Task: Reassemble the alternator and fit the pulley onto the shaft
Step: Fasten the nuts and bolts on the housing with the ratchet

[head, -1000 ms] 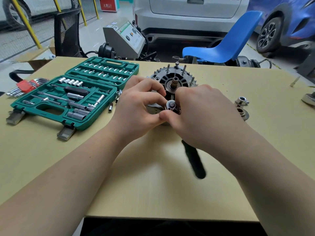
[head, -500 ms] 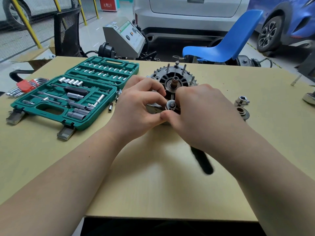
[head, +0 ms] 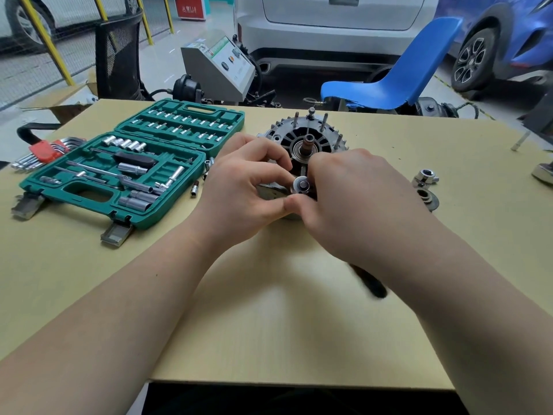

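Mid-reassembly. Alternator on table, shaft bare. Left hand and right hand pinching ratchet head at near housing edge. Pulley still loose, right of alternator.

The alternator stands on the table with its shaft pointing up from a bearing amid black vent ribs; several thin studs rise from its toothed grey rim. Its near side is hidden. To the right, well apart, the pulley lies flat, with a flanged nut just behind it.
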